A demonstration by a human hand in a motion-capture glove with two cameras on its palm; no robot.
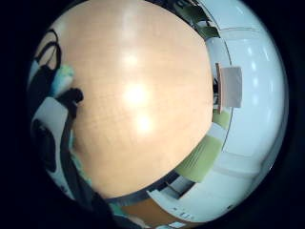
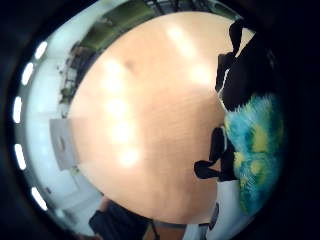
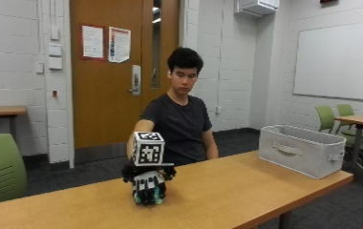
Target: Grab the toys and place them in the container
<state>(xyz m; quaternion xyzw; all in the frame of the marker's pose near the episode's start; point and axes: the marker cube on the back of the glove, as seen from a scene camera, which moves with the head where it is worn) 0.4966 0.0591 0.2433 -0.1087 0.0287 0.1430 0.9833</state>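
Wooden counter (image 3: 245,183) fills both palm views; on it the gloved right hand (image 3: 148,183) is curled round a fuzzy teal-and-yellow toy (image 2: 255,150), w/ the grey fabric container (image 3: 302,150) well apart at the counter's far end. Toy looks soft, light, squashy, so prob. best gripped round its body. Its shape is mostly hidden by the fingers; other toys aren't visible.

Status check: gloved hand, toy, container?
Right hand gripping a teal-and-yellow plush toy just above the table. Grey fabric bin stands at the table's far end. Nothing on the tabletop between them.
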